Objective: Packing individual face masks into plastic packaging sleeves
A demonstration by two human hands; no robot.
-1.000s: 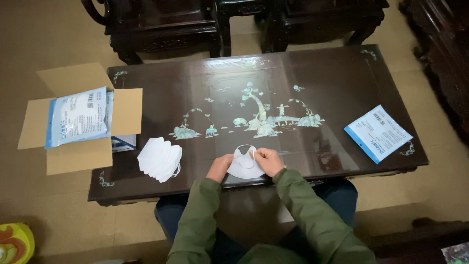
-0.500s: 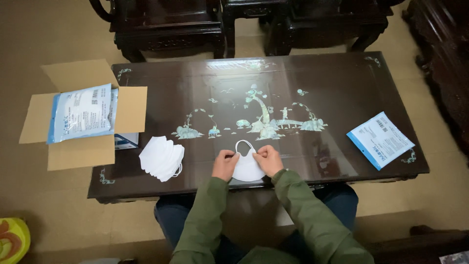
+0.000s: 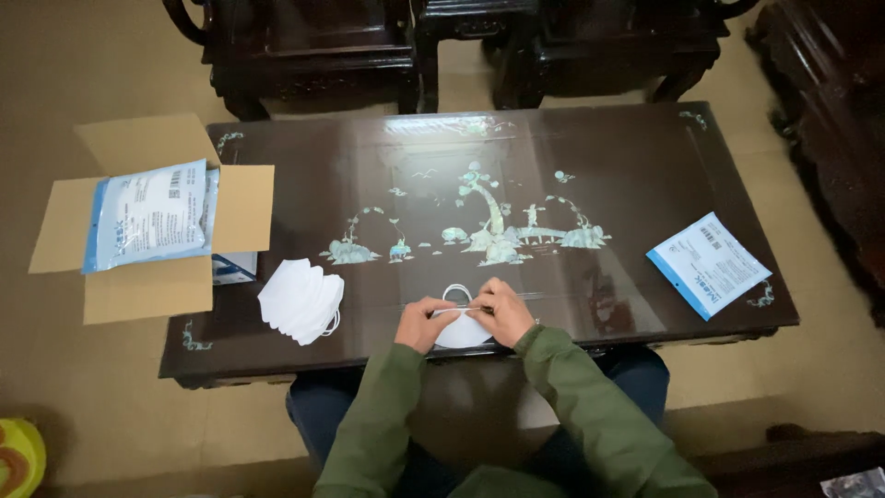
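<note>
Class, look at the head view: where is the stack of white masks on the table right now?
The stack of white masks lies near the table's front left edge, between the open cardboard box and the left hand.

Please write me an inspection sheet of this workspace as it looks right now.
Surface: dark glossy low table with pale inlaid tree scene.
Job's things: one white face mask flat at the near edge; white mask stack to its left.
Clutter: open cardboard box holding a blue-white packet; flat blue-white pouch at the right.
Hands: left hand and right hand both pinch the face mask.
Cables: nothing seen.
Surroundings: dark carved chairs beyond; beige floor.
</note>
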